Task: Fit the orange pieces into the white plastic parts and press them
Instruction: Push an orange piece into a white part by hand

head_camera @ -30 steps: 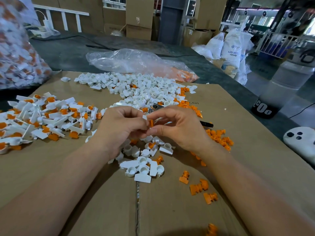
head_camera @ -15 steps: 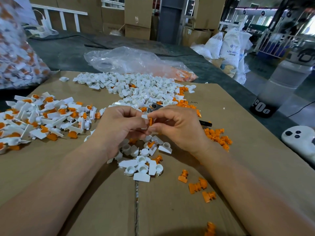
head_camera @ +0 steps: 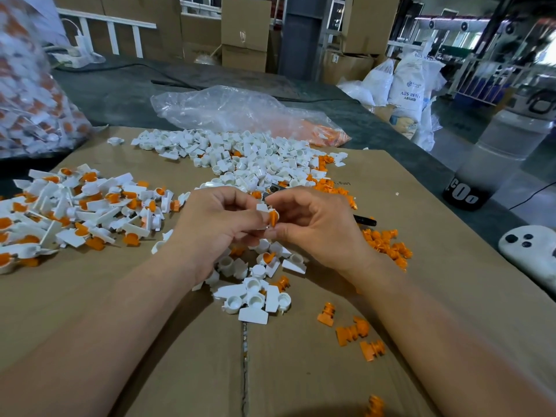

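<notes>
Cardboard surface (head_camera: 90, 296), warehouse | left hand (head_camera: 216, 227) pinched white part (head_camera: 262, 207), right hand (head_camera: 316, 227) pinched orange piece (head_camera: 273, 218) at it, above surface middle | both looked light, rigid, small, slippery; best gripped by white tab, pressing orange cap

A white sack (head_camera: 409, 85) beyond the table's far right edge carried a small blue logo. Under it stood the dark letters "ABS RESI", with the end of the line lost round the sack's curve. A smaller line below began "ABS" and then blurred. A translucent container (head_camera: 496, 155) at the right had a black base with large, tilted white characters that read like "C0o". On the cardboard sheet (head_camera: 376, 176) a tiny upside-down printed line began "Long"; the rest was too small. A mark on a background carton (head_camera: 243, 34) could not be read.
</notes>
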